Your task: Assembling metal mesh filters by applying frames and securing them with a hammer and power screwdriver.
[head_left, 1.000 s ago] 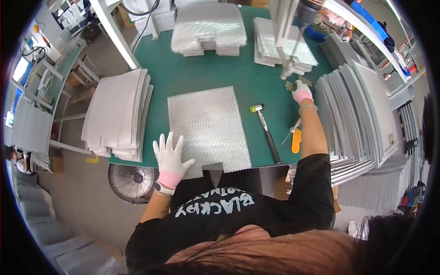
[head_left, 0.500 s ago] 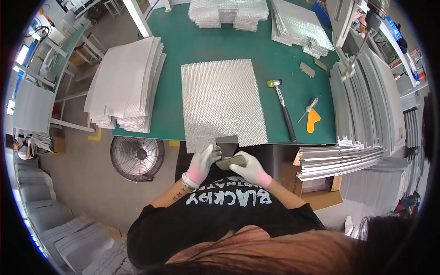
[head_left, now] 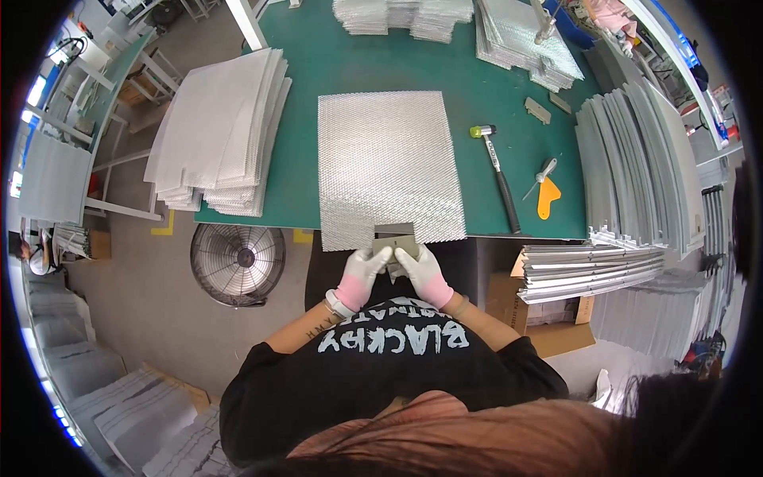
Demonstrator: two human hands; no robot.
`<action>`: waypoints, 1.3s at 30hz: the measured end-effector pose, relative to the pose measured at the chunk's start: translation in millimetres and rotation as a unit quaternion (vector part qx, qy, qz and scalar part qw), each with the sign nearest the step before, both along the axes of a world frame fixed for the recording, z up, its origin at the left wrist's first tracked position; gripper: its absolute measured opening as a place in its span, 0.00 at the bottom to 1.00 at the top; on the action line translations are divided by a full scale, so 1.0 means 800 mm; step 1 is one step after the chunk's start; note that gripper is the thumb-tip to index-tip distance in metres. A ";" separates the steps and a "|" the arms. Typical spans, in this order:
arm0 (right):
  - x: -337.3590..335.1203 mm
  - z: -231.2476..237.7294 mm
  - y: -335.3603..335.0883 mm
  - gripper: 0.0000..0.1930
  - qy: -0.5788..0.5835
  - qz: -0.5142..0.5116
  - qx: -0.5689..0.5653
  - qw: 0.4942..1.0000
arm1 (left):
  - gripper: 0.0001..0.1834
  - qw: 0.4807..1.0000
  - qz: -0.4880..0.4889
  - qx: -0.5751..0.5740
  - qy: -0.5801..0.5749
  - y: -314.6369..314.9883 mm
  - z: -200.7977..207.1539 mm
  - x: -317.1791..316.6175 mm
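A silvery sheet with a fine honeycomb-like texture [head_left: 389, 163] lies flat on the green table, its notched near end reaching past the front edge. At that notch, a small grey-green rectangular block [head_left: 396, 243] is held between both hands. My left hand [head_left: 362, 276], in a white and pink glove, grips the block's left side with the thumb on top. Gloved the same way, my right hand [head_left: 424, 275] grips the right side, thumb also on top. The fingers underneath are mostly hidden. Whether the block touches the sheet, I cannot tell.
On the green table [head_left: 302, 103] lie a hammer [head_left: 501, 179], a screwdriver [head_left: 542, 176], an orange scraper [head_left: 548, 197] and two small blocks [head_left: 538, 110]. Sheet stacks [head_left: 218, 127] stand left and at the back. Grey panels [head_left: 636, 167] line the right; a fan [head_left: 238, 262] stands below left.
My left hand has come off the sheet's notched edge and taken hold of the block's left side. My right hand has brought the block up into the notch, now held level between both hands.
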State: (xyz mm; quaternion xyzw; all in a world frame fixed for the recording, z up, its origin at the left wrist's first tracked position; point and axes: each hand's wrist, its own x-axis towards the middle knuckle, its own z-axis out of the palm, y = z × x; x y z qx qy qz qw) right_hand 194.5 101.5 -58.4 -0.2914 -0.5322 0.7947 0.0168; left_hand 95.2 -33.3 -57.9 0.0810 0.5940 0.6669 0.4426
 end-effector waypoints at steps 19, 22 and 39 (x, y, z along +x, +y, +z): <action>0.007 0.004 0.012 0.15 -0.012 -0.193 0.014 0.981 | 0.25 0.961 -0.040 0.184 -0.202 -0.009 0.018 -0.013; 0.016 -0.025 0.016 0.23 0.029 0.005 -0.023 0.999 | 0.31 0.863 -0.488 -0.098 0.084 -0.029 0.030 -0.068; 0.039 -0.034 0.032 0.09 0.112 -0.288 0.069 0.949 | 0.31 0.596 -0.273 -0.130 0.744 0.117 0.081 -0.028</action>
